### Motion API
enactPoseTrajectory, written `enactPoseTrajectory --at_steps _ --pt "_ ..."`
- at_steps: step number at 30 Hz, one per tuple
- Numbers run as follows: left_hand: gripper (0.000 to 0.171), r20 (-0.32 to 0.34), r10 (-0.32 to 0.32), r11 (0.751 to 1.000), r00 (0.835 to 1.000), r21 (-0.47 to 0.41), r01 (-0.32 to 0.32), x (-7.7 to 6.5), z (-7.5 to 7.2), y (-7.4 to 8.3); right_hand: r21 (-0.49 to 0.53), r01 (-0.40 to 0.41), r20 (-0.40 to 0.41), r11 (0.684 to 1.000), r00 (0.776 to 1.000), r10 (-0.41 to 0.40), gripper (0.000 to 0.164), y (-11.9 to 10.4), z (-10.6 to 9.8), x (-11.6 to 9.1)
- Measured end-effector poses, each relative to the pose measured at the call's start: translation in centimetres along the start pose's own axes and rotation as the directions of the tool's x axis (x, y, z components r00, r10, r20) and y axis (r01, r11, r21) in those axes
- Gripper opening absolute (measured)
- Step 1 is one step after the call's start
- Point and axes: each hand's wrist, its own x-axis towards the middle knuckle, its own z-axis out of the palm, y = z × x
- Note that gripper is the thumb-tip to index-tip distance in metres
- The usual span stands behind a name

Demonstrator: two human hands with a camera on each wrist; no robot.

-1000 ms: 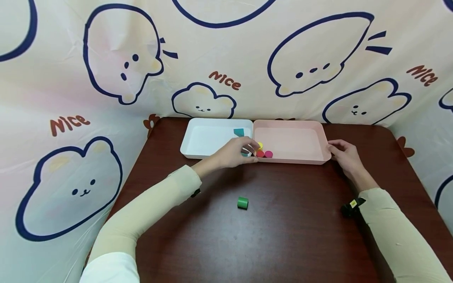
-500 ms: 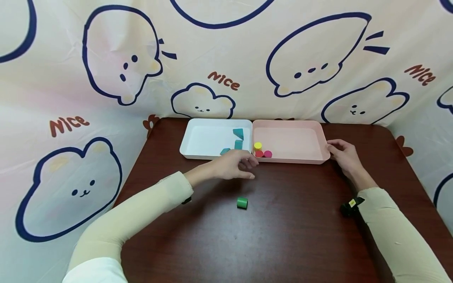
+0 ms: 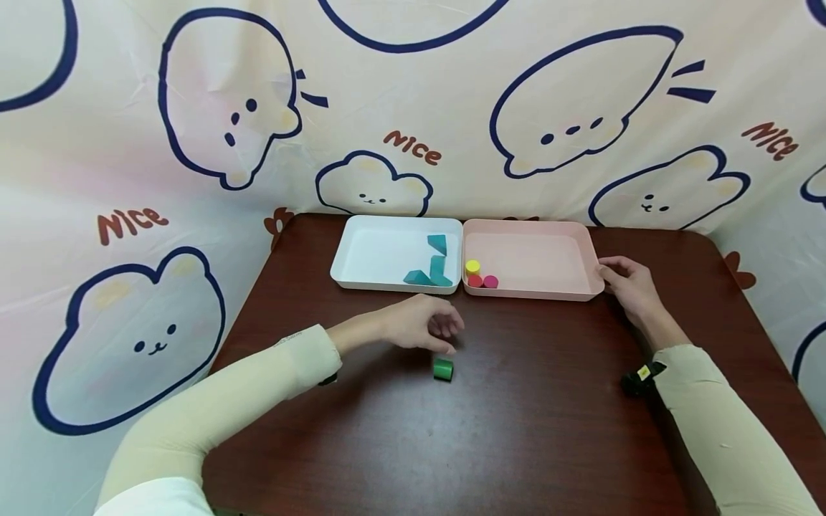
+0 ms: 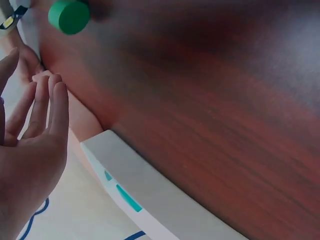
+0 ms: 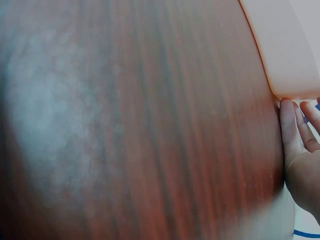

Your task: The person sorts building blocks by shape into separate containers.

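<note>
A green cylinder block (image 3: 443, 370) lies on its side on the dark wooden table. My left hand (image 3: 419, 322) hovers just behind it with thumb and fingers parted and nothing between them. The left wrist view shows the same fingers spread loosely, the green block (image 4: 70, 16) beyond them. My right hand (image 3: 634, 288) rests at the right end of the pink tray (image 3: 535, 292), fingertips touching its outer wall. In the right wrist view, those fingers are fairly straight at the tray's corner. In that tray's front left corner sit a yellow block (image 3: 473, 266), a red block (image 3: 475, 281) and a magenta block (image 3: 490, 282).
A white tray (image 3: 361, 284) stands directly left of the pink one. Several teal angular blocks (image 3: 437, 269) lie in its right part. Behind the table (image 3: 529, 416) hangs a pale curtain (image 3: 464, 93) with cartoon drawings.
My left hand has come back from the pink tray's left corner toward the green block. The yellow block now shows fully in the tray. The right hand has stayed put.
</note>
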Motion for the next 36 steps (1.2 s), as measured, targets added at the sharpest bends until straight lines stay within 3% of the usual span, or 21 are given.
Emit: enactPoseTrajectory --at_steps 17,36 --pt "0.039 0.080 -0.005 1.000 0.997 -0.013 0.006 -1.0 1.8 -0.4 0.016 0.003 -0.008 1.000 1.000 -0.003 0.043 -0.1 0.1 -0.1" --pt "0.035 0.131 -0.021 0.998 0.991 0.067 0.012 -1.0 3.1 -0.4 0.011 -0.001 -0.008 1.000 1.000 0.001 0.043 -0.2 0.0 -0.3"
